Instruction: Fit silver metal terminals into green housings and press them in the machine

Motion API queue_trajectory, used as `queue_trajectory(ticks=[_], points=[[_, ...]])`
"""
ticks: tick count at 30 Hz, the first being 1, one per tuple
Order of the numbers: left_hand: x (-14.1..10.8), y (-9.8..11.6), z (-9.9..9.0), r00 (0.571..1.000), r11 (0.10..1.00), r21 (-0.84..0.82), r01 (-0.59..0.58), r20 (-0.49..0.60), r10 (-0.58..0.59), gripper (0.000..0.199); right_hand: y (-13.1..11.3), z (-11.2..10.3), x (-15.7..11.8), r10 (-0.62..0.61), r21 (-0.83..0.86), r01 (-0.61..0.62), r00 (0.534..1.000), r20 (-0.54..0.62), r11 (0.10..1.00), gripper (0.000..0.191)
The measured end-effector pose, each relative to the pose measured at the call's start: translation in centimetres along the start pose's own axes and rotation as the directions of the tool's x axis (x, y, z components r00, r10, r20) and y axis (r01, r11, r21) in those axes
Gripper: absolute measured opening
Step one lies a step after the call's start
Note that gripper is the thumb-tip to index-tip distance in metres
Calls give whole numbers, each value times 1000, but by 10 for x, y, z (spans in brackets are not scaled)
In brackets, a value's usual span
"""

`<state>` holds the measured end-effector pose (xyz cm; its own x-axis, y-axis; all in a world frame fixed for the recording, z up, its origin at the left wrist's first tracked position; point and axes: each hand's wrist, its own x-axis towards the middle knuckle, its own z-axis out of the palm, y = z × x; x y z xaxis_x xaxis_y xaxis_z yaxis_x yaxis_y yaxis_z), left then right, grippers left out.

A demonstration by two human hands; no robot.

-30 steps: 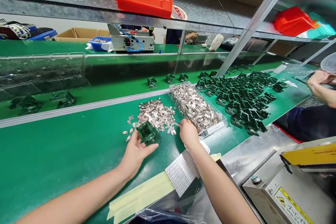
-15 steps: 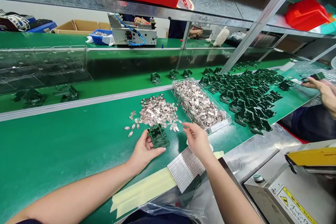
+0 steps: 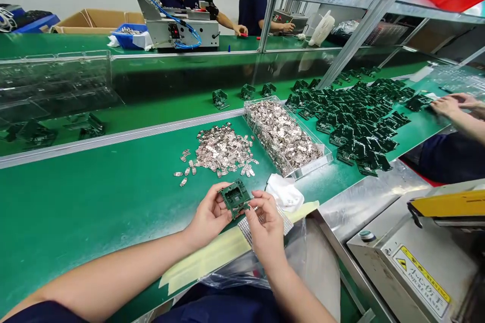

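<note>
Both my hands hold a dark green circuit board module (image 3: 235, 198) up above the green belt. My left hand (image 3: 210, 209) cradles it from the left, and the fingertips of my right hand (image 3: 267, 224) pinch its right edge. Just beyond them lies a loose pile of small metal clips (image 3: 222, 149). A clear plastic tray (image 3: 305, 167) heaped with the same clips stands to the right of the pile. Under my right hand, a sheet of tiny metal pieces (image 3: 246, 232) rests on pale masking tape (image 3: 212, 257), partly hidden.
A white cloth (image 3: 284, 193) lies by the tray. Many green boards (image 3: 359, 123) cover the belt to the right, near a co-worker's hands (image 3: 450, 106). A steel machine (image 3: 413, 257) stands at lower right. Another belt and workers lie beyond a clear panel (image 3: 56, 81).
The green board has risen off the belt into both my hands, and my right hand has closed on its edge. The co-worker's hand has put down its board. The view has tilted downward.
</note>
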<state>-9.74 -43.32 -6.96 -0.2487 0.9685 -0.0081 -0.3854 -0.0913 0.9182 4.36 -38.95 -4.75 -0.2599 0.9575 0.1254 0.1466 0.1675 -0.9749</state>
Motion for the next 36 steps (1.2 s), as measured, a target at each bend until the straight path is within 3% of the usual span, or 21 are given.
queue_trajectory(ticks=[10,18,21,26,36], points=[[-2,7,3,997,998,44,-51,55,49,44,1,16,-7,-50,-99,46,998,-35,994,7],[-5,4,0,999,993,113,-35,-2,36,34,2,17,-10,-56,-103,56,998,0,993,5],[-6,6,1,1000,992,126,-8,-24,11,33,1,16,-9,-36,5,35,999,16,999,5],[-8,13,7,997,995,88,57,-64,-51,36,-1,17,-8,96,238,-108,994,60,965,12],[-17,23,21,992,993,110,50,-119,-37,37,-10,19,-11,182,469,-191,981,67,862,21]])
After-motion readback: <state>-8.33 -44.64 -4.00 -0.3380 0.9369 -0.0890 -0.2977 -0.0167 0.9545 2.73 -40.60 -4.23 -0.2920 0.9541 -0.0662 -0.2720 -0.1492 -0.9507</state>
